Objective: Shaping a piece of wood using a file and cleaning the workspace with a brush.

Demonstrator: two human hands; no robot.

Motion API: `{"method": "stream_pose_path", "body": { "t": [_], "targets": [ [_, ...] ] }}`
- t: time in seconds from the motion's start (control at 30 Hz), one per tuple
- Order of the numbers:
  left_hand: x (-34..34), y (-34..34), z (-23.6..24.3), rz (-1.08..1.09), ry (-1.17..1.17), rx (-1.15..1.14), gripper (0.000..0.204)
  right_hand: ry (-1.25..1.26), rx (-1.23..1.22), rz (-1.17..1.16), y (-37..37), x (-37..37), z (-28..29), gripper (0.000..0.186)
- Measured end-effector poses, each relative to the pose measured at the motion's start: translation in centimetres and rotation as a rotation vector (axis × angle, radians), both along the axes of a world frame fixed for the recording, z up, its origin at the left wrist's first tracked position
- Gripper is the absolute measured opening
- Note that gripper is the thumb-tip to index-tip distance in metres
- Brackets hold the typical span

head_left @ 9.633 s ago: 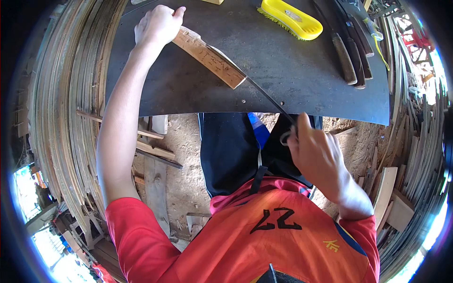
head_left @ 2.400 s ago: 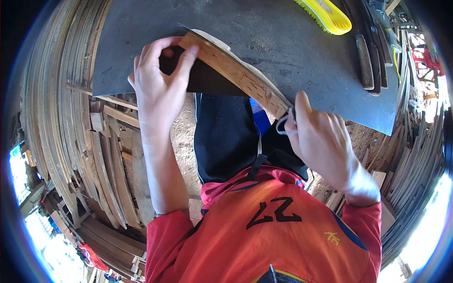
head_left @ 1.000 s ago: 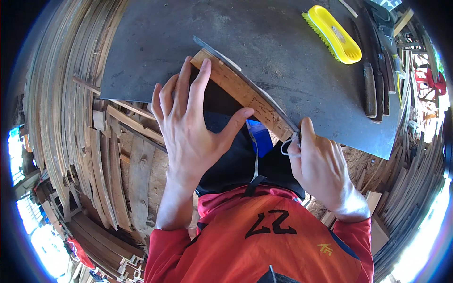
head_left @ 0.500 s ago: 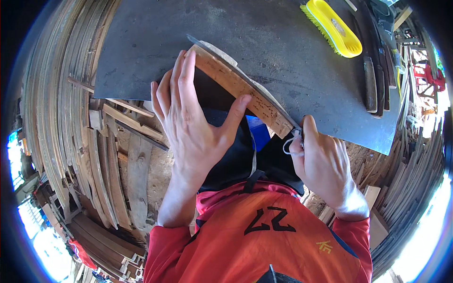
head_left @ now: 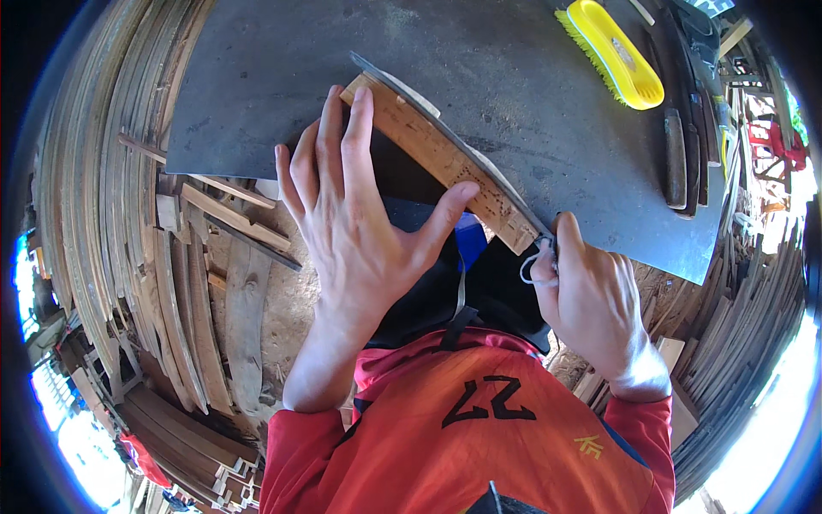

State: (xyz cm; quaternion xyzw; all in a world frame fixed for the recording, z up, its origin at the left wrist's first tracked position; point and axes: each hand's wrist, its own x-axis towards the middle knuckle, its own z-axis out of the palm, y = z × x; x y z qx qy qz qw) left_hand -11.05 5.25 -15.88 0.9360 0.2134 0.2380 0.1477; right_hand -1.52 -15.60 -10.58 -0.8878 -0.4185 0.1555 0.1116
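Observation:
A reddish-brown wood strip (head_left: 421,147) with a row of small dark pits slants across the near edge of the dark table. My left hand (head_left: 355,218) lies spread over it, fingertips at its upper-left end and thumb pressed on its face near the middle. Along the strip's far side runs a long thin metal blade (head_left: 455,141), its tip past the upper-left end. My right hand (head_left: 591,291) is closed around the blade tool's handle, mostly hidden by the fingers; a loop of pale string hangs there. Beyond the blade shows a pale curved wood edge (head_left: 419,100).
On the dark metal-topped table (head_left: 274,94) lies a yellow scrubbing brush (head_left: 616,56). Several long tools with dark handles (head_left: 675,163) sit by the right edge. Long wood strips (head_left: 111,171) are stacked at left, more slats (head_left: 736,334) at right, and boards (head_left: 248,317) lie below.
The wood strip and blade have shifted slightly to the right and away from me. My left hand's fingers have spread a little and moved right with the strip; my right hand moved slightly right.

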Motion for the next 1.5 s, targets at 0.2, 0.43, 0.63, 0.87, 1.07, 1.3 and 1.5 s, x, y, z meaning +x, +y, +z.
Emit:
{"method": "stream_pose_path", "body": {
  "t": [0.2,0.43,0.63,0.87,1.07,1.3,1.5],
  "targets": [
    [0.1,-0.1,0.0,0.016,-0.016,-0.019,0.101,0.055,0.007,-0.014,0.3,0.0,0.1,0.019],
    [0.1,0.0,-0.1,0.007,-0.018,-0.018,0.101,-0.027,-0.018,0.005,-0.4,0.1,0.0,0.021],
    [-0.2,-0.2,0.0,0.014,-0.030,0.005,0.098,0.034,-0.025,-0.019,-0.2,-0.5,0.2,0.021],
    [0.1,-0.4,0.2,-0.008,-0.033,-0.002,0.094,0.028,-0.041,-0.056,0.4,-0.8,0.6,0.023],
    [-0.1,0.0,0.1,0.019,-0.053,0.047,0.091,0.021,-0.031,-0.023,-0.6,-0.5,0.4,0.022],
    [0.0,-0.3,0.1,-0.025,-0.025,-0.008,0.093,0.038,-0.029,-0.029,-1.8,-0.5,0.1,0.022],
    [-0.2,-0.7,-0.7,-0.016,-0.098,-0.021,0.094,0.067,0.024,0.016,-0.9,-0.4,-0.2,0.025]
  ]
}}
